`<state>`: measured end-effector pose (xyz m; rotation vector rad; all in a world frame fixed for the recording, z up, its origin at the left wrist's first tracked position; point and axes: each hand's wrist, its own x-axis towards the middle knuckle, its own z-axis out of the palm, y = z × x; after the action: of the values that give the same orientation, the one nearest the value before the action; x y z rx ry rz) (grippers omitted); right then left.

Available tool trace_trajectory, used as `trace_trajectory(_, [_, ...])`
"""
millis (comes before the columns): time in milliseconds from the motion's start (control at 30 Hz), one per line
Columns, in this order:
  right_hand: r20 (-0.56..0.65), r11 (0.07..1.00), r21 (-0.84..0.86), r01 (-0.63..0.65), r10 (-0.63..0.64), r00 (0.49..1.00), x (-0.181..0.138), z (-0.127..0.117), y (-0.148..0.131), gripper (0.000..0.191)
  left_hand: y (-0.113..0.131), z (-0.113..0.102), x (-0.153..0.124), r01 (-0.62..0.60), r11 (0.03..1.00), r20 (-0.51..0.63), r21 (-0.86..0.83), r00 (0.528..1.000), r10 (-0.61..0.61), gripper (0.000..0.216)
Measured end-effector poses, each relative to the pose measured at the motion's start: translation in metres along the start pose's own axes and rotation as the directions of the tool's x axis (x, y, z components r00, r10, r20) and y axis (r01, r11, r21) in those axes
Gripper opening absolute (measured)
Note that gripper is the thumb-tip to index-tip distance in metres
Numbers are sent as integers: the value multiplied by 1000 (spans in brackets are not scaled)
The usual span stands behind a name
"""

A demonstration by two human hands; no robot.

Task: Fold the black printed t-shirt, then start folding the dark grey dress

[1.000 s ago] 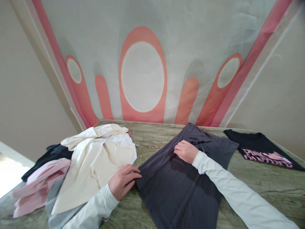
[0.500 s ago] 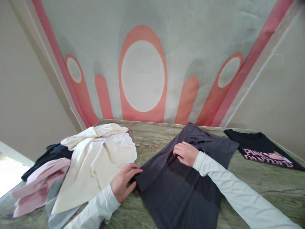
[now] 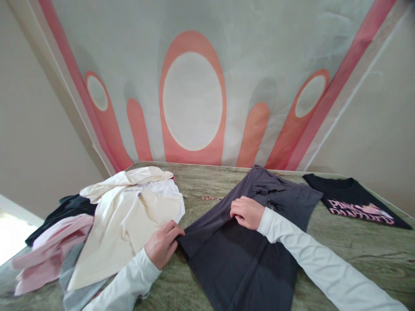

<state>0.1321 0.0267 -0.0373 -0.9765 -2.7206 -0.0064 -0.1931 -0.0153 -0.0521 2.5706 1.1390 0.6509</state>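
Note:
A dark grey shirt lies across the table in front of me, its left side folded over in a long strip. My left hand is closed, thumb and fingers pinching the shirt's left corner. Farther in, my right hand is also closed, with curled fingers gripping the cloth along the fold. The shirt's upper end is rumpled near the table's back edge, and its lower end runs out of view.
To the left is a heap with a cream shirt, a pink garment, a black garment and a grey one. A folded black T-shirt with pink lettering lies right on the wood-patterned table. A printed backdrop stands behind.
My left fingers have closed on the shirt's corner and drawn it slightly left. My right fingers have curled tighter into the cloth, shifting a little left. The whole view has shifted slightly.

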Motion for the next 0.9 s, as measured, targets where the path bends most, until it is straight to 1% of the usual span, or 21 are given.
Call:
trace_trajectory(133, [47, 989, 146, -34, 27, 998, -3, 2, 1, 14, 7, -1, 0, -24, 998, 6, 62, 1000, 24, 31])
trace_trajectory(233, [43, 980, 185, -69, 62, 997, -6, 1, 15, 15, 15, -3, 1, -109, 990, 4, 85, 994, 109, 38])
trace_trajectory(300, [29, 982, 132, -135, 132, 991, -9, 0, 27, 16, 21, -3, 3, -168, 984, 21, 59, 986, 167, 38])
trace_trajectory(367, [3, 972, 23, -235, 235, 972, -13, -2, 40, 18, 26, -2, 4, -191, 981, 35, 14, 981, 191, 30])
trace_trajectory(467, [-4, 923, -144, -357, 360, 933, -19, -5, 54, 19, 31, 0, 6, -141, 988, 21, -68, 990, 143, 13])
trace_trajectory(500, [12, 908, -186, -375, 383, 924, -20, -5, 56, 18, 32, 1, 6, -115, 989, 12, -92, 993, 117, 8])
trace_trajectory(533, [30, 897, -219, -383, 399, 917, -21, -5, 58, 17, 32, 2, 6, -94, 989, 4, -111, 995, 95, 8])
trace_trajectory(600, [47, 883, -268, -384, 410, 911, -22, -4, 60, 16, 33, 2, 6, -82, 986, 8, -144, 996, 84, 15])
trace_trajectory(800, [6, 869, -361, -338, 365, 931, -21, 5, 64, 18, 34, 3, 5, -164, 967, 70, -193, 981, 180, 35])
trace_trajectory(900, [-9, 871, -370, -323, 345, 939, -22, 6, 68, 19, 34, 3, 5, -190, 961, 92, -202, 973, 212, 36])
